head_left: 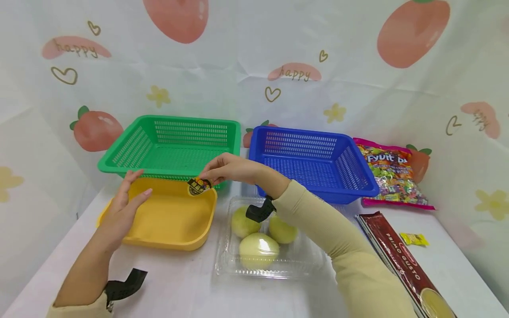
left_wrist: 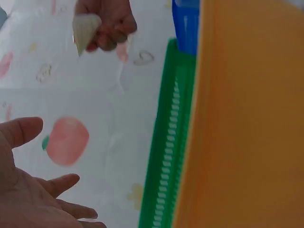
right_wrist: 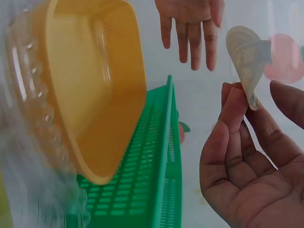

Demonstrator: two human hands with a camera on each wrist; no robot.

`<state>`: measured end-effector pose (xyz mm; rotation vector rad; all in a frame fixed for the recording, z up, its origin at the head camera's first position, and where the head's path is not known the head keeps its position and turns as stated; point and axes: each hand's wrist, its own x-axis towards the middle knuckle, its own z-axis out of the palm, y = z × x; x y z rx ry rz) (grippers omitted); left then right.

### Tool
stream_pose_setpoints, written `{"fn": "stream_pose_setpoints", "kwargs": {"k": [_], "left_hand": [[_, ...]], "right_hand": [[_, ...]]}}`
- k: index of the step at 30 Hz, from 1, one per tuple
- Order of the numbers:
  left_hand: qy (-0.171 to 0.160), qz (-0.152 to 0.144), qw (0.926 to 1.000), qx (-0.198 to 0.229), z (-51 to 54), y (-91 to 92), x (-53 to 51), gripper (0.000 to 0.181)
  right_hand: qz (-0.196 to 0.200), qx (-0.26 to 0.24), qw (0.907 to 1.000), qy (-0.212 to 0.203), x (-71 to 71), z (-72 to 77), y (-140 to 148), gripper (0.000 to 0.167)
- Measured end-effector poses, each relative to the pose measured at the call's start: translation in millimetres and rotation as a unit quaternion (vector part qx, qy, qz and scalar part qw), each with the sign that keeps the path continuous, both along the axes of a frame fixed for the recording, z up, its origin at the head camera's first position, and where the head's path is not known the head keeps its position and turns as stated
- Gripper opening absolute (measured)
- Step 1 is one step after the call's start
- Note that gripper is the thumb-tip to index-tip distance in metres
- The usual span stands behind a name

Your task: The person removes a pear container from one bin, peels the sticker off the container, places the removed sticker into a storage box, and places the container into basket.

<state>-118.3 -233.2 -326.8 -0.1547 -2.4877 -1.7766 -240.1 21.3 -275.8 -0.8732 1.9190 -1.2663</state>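
Fingers (head_left: pixel 125 184) spread, left hand (head_left: pixel 120 216) hovers beside the rounded yellow plastic tub (head_left: pixel 171 223); near its right rear rim hangs a curled black-and-gold paper-like label (head_left: pixel 198 187), its edge gripped by the right hand (head_left: pixel 231 169). If that grip slackens, it could drop into the tub.

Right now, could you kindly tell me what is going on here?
A person's right hand pinches a small label in the air near the yellow tub. The left hand is by the tub's left side, holding nothing. To the tub's right, a clear box holds three fruits, with a green basket behind the tub and a blue basket behind the box.
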Motion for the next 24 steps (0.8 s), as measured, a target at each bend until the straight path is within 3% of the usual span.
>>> {"fn": "stream_pose_setpoints", "kwargs": {"k": [8,14,19,24], "left_hand": [[-0.033,0.025,0.9965,-0.072,-14.5,-45.8,-2.4,0.069],[-0.061,0.048,0.9951,-0.06,-31.6,-77.4,-6.5,0.062],[-0.077,0.043,0.9933,-0.075,-46.2,-89.9,-14.1,0.063],[-0.09,0.049,0.9918,-0.076,-53.8,-91.9,-17.0,0.065]], "right_hand": [[-0.016,0.016,0.9992,-0.033,-4.8,-13.3,-27,0.025],[-0.036,0.032,0.9977,-0.049,-7.4,-22.2,-38,0.027],[-0.039,0.042,0.9974,-0.045,-9.5,-27.3,-47,0.028],[-0.033,0.055,0.9977,-0.021,-9.6,-26.7,-59,0.028]]}}
